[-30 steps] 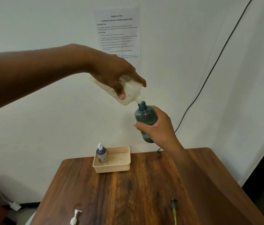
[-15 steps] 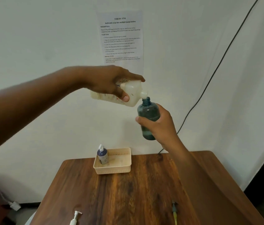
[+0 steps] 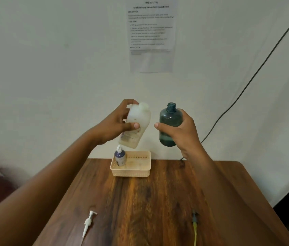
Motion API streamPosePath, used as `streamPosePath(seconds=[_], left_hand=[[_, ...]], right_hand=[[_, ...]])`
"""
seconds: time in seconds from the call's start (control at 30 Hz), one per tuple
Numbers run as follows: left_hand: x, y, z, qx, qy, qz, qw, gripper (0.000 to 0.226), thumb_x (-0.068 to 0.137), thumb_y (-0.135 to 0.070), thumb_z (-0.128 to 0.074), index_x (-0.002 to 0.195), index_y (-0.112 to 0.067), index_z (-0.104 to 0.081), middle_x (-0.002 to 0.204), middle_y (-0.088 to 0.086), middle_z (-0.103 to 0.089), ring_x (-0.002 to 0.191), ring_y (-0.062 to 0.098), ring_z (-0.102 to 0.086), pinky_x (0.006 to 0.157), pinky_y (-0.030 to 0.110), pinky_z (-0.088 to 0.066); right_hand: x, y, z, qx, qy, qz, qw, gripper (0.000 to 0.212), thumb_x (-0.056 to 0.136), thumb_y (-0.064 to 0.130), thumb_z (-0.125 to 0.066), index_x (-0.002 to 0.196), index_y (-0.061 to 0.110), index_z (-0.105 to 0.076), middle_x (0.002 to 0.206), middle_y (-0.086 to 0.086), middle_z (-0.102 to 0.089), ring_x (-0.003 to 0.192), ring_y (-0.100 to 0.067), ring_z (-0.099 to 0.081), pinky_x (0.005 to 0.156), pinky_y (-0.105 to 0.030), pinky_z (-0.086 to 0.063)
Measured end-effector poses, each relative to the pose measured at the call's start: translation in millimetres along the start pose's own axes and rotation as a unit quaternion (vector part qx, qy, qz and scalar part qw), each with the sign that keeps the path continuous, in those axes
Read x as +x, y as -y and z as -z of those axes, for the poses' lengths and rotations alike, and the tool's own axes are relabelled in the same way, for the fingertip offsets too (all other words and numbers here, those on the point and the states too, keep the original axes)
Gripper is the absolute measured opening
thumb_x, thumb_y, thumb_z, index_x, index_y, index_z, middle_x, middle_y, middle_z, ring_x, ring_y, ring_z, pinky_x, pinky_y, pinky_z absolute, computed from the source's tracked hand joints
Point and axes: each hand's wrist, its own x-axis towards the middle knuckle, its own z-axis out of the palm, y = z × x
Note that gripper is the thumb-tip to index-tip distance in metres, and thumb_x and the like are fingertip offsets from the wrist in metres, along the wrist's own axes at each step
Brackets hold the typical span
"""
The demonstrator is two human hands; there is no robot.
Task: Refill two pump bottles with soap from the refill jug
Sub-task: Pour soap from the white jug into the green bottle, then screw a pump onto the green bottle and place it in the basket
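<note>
My left hand (image 3: 117, 124) grips the white refill jug (image 3: 137, 125), held nearly upright above the table with its spout at the top. My right hand (image 3: 184, 132) holds a dark teal bottle (image 3: 169, 121) upright, its neck open with no pump on it. The two bottles are side by side with a gap between them. A small purple pump bottle (image 3: 120, 157) with a white pump stands in the left end of a beige basket (image 3: 140, 170). A loose white pump head (image 3: 87, 222) lies on the wooden table (image 3: 149, 210) near the front left.
A yellow and dark pump piece (image 3: 194, 226) lies on the table near the front right. A printed sheet (image 3: 151, 32) hangs on the white wall behind. A black cable (image 3: 246, 82) runs down the wall to the right.
The jug has tipped back from pouring into the teal bottle to nearly upright. Both hands have dropped lower and the bottles have moved apart.
</note>
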Motion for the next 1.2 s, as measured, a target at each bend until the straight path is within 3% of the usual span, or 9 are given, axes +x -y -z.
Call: streamPosePath(seconds=[0.2, 0.4, 0.5, 0.57, 0.67, 0.77, 0.9, 1.07, 1.2], left_hand=[[-44, 68, -20, -0.07, 0.003, 0.077, 0.995, 0.063, 0.093, -0.014, -0.075, 0.139, -0.032, -0.038, 0.128, 0.011, -0.063, 0.116, 0.028, -0.068, 0.092, 0.047, -0.062], [-97, 128, -42, -0.106, -0.001, 0.146, 0.984, 0.064, 0.089, -0.004, -0.075, 0.136, -0.031, -0.042, 0.133, 0.007, -0.06, 0.12, 0.024, -0.066, 0.087, 0.038, -0.063], [-125, 153, -53, -0.098, -0.007, 0.194, 0.976, 0.067, 0.088, 0.002, -0.074, 0.139, -0.026, -0.04, 0.136, 0.006, -0.057, 0.126, 0.023, -0.062, 0.095, 0.045, -0.061], [-143, 170, -57, -0.074, -0.006, 0.224, 0.972, 0.067, 0.089, 0.002, -0.074, 0.141, -0.021, -0.039, 0.134, 0.002, -0.057, 0.126, 0.02, -0.059, 0.094, 0.033, -0.061], [-169, 190, -61, -0.016, 0.002, 0.259, 0.966, 0.066, 0.09, -0.001, -0.073, 0.144, -0.017, -0.04, 0.121, -0.018, -0.052, 0.108, 0.002, -0.055, 0.075, -0.004, -0.044], [-192, 208, -63, 0.034, 0.001, 0.267, 0.963, 0.069, 0.09, -0.005, -0.075, 0.149, -0.012, -0.04, 0.125, -0.012, -0.045, 0.105, 0.001, -0.048, 0.071, -0.015, -0.027], [-219, 249, -73, 0.04, 0.016, 0.304, 0.952, 0.067, 0.087, 0.0, -0.076, 0.144, -0.008, -0.042, 0.122, -0.003, -0.053, 0.116, -0.002, -0.05, 0.077, -0.009, -0.034], [-241, 290, -85, 0.005, 0.043, 0.328, 0.944, 0.068, 0.085, 0.013, -0.07, 0.139, -0.009, -0.034, 0.133, 0.018, -0.052, 0.123, 0.029, -0.056, 0.099, 0.046, -0.055], [-256, 309, -91, 0.01, 0.041, 0.325, 0.945, 0.07, 0.082, 0.012, -0.072, 0.137, -0.01, -0.035, 0.128, 0.021, -0.054, 0.12, 0.036, -0.059, 0.096, 0.051, -0.057]], right_hand=[[-14, -36, -30, -0.033, 0.011, -0.022, 0.999, 0.062, 0.061, 0.039, -0.093, 0.114, 0.035, -0.061, 0.109, 0.016, -0.066, 0.102, -0.005, -0.063, 0.079, -0.025, -0.053], [-46, -83, -67, -0.061, 0.016, -0.048, 0.997, 0.056, 0.065, 0.029, -0.094, 0.106, 0.04, -0.059, 0.101, 0.026, -0.065, 0.096, 0.012, -0.058, 0.072, -0.015, -0.05], [-66, -104, -84, -0.08, 0.034, -0.071, 0.994, 0.06, 0.065, 0.029, -0.095, 0.109, 0.043, -0.057, 0.102, 0.03, -0.063, 0.098, 0.012, -0.059, 0.072, -0.013, -0.053], [-78, -117, -97, -0.084, 0.044, -0.08, 0.992, 0.064, 0.066, 0.024, -0.096, 0.116, 0.036, -0.057, 0.108, 0.02, -0.064, 0.101, 0.005, -0.061, 0.081, -0.02, -0.057], [-95, -135, -113, -0.087, 0.056, -0.082, 0.991, 0.068, 0.065, 0.019, -0.096, 0.12, 0.029, -0.057, 0.115, 0.014, -0.063, 0.108, -0.001, -0.061, 0.089, -0.021, -0.055], [-108, -147, -126, -0.095, 0.064, -0.098, 0.989, 0.071, 0.065, 0.022, -0.096, 0.122, 0.032, -0.056, 0.122, 0.011, -0.063, 0.115, -0.008, -0.06, 0.094, -0.026, -0.054], [-121, -160, -138, -0.105, 0.069, -0.108, 0.986, 0.074, 0.066, 0.023, -0.096, 0.127, 0.031, -0.054, 0.127, 0.01, -0.06, 0.118, -0.01, -0.057, 0.094, -0.023, -0.052], [-129, -167, -147, -0.112, 0.072, -0.12, 0.984, 0.078, 0.068, 0.023, -0.094, 0.133, 0.027, -0.052, 0.129, 0.01, -0.056, 0.12, -0.011, -0.054, 0.094, -0.025, -0.051], [-133, -171, -153, -0.114, 0.068, -0.121, 0.984, 0.075, 0.069, 0.023, -0.094, 0.13, 0.03, -0.052, 0.119, 0.02, -0.055, 0.112, -0.006, -0.056, 0.091, -0.024, -0.051]])
